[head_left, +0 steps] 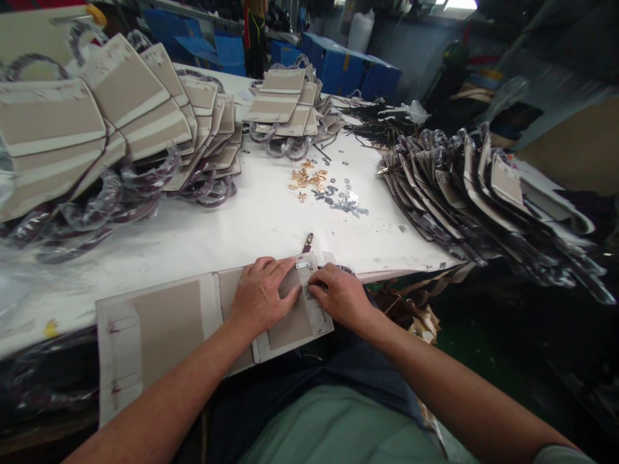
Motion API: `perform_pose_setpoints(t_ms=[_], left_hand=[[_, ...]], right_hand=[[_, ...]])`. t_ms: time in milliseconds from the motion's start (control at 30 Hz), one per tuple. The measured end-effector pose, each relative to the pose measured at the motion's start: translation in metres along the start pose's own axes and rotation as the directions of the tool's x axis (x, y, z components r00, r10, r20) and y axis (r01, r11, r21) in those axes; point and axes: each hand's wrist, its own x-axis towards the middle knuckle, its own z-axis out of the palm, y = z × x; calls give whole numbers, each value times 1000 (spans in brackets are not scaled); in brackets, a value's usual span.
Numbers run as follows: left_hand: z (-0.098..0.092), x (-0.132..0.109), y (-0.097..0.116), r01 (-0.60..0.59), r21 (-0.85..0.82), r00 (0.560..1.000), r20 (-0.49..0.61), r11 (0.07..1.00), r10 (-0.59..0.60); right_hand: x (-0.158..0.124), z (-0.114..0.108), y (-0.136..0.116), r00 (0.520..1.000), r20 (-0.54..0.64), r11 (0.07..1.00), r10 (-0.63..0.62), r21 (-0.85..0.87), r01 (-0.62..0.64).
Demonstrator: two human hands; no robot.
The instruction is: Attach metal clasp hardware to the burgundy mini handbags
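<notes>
A long beige panel with white edge strips lies open at the table's front edge and over the lap. My left hand rests on it, fingers spread flat beside a small metal plate. On the panel's right end strip, my right hand has its thumb and index finger pinched at a small grey metal piece, partly hidden by the fingertips. Just past the panel's far edge a dark strap with a gold clasp sticks out.
Gold fittings and silver plates lie loose mid-table. Stacks of beige panels with wrapped handles stand left, centre back and right. Blue boxes and a person are behind.
</notes>
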Motion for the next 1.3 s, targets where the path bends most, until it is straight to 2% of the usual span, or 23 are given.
perform_pose_setpoints(t_ms=[100, 167, 300, 367, 433, 500, 567, 700, 800, 867, 933, 1033, 1100, 1233, 1300], left_hand=[[0, 0, 0, -6, -1, 1000, -1, 1000, 6], [-1, 0, 0, -6, 2, 1000, -1, 1000, 6], [-2, 0, 0, 2, -5, 1000, 7, 1000, -2], [-3, 1, 0, -1, -7, 1000, 16, 1000, 1], [-3, 2, 0, -5, -4, 1000, 17, 1000, 5], [-4, 2, 0, -4, 2, 1000, 16, 1000, 4], [-4, 3, -1, -6, 4, 1000, 20, 1000, 6], [-5, 2, -3, -14, -4, 999, 32, 1000, 14], [-4, 2, -4, -10, -10, 999, 41, 1000, 10], [-3, 3, -5, -7, -11, 999, 46, 1000, 8], [-3, 4, -5, -6, -11, 999, 44, 1000, 7], [-4, 5, -4, -8, -11, 999, 40, 1000, 8], [-5, 4, -3, -8, -7, 999, 35, 1000, 8], [-6, 2, -2, -4, -9, 1000, 23, 1000, 4], [-6, 1, -2, -2, -16, 1000, 22, 1000, 2]], right_hand=[[-2, 3, 6, 999, -26, 998, -27, 47, 29], [-1, -1, 8, 998, -48, 989, -35, 139, 42], [6, -30, 0, 985, -155, 901, 75, 433, -1], [16, -48, -8, 959, -241, 811, 151, 584, 19], [31, -59, -14, 921, -323, 668, 218, 737, 100], [50, -60, -17, 883, -377, 494, 280, 845, 204], [70, -54, -18, 841, -418, 368, 343, 884, 289], [95, -36, -16, 797, -427, 285, 426, 900, 330], [97, -26, -16, 800, -419, 268, 430, 905, 330], [93, -23, -19, 813, -432, 298, 391, 895, 332], [87, -20, -26, 842, -442, 388, 309, 867, 313], [80, -19, -41, 899, -426, 578, 103, 761, 295], [78, -22, -49, 927, -375, 632, 1, 719, 290], [81, -32, -52, 966, -257, 558, 9, 803, 208], [82, -36, -50, 962, -268, 509, 53, 836, 205]])
